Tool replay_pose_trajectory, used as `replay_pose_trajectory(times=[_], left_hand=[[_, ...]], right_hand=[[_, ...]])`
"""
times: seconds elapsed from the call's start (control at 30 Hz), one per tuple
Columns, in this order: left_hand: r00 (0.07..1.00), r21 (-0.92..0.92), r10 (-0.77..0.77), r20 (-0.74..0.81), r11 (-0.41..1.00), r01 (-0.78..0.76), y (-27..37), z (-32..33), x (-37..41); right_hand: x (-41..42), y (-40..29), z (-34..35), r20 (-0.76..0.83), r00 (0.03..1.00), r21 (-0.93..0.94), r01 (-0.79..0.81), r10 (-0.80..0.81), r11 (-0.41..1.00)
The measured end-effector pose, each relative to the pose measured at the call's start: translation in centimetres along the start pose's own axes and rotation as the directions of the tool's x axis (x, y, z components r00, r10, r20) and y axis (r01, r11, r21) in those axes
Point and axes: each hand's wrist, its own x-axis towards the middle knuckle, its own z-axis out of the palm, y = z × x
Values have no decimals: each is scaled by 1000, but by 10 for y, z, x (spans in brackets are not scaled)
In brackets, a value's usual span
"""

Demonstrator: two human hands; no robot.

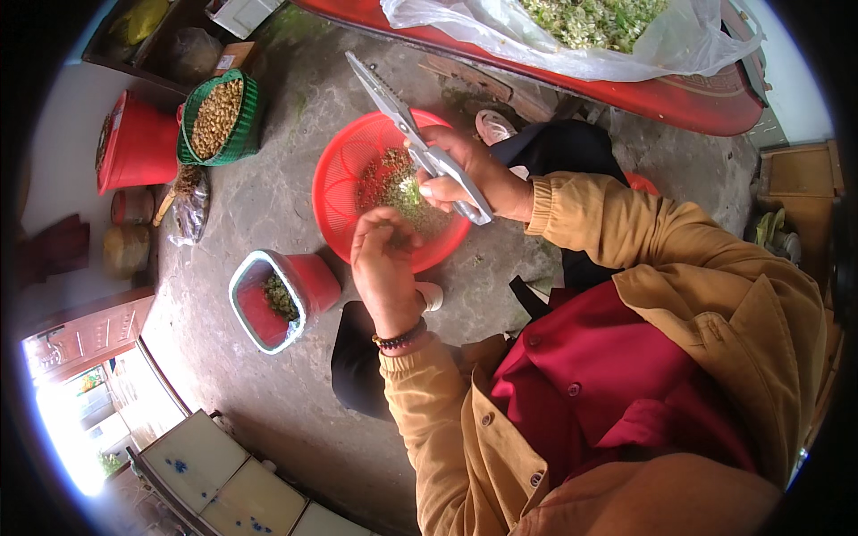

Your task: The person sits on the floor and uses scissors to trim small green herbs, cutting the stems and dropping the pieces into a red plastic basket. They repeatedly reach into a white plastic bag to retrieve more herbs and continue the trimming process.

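My right hand [462, 174] grips grey-handled kitchen shears [402, 124], their blades pointing up and away over the red plastic basket [333, 194]. My left hand [385, 261] is above the basket's near rim with its fingers curled; whether anything is between them is hidden. Inside the basket lie small brown and green plant bits [382, 177]. A white-and-green flower sprig [409, 189] shows just beside my right fingers; whether it is held or lies in the basket is unclear. Left of the basket stands a red bin [320, 281] with green plant matter [280, 298] inside.
Above, a red table [576, 90] bears a plastic bag [462, 20] of white-green blossoms [596, 23]. At upper left are a green basket [251, 127] of peanut-like pods [218, 117] and a red bucket [147, 144]. A tiled-top table [201, 462] is at lower left.
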Motion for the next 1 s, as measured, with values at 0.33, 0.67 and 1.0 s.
replay_pose_trajectory(times=[0.33,0.67,1.0], left_hand=[[980,181,200,-7,964,-195,-5,13,-5],[901,-84,358,-243,918,-388,37,-17,-2],[956,90,260,-139,964,-249,29,-24,0]], right_hand=[[-4,-9,8,4,999,-430,32,-33,902],[-10,-7,-3,275,914,-815,55,300,577],[-10,-8,1,167,920,-793,-87,353,603]])
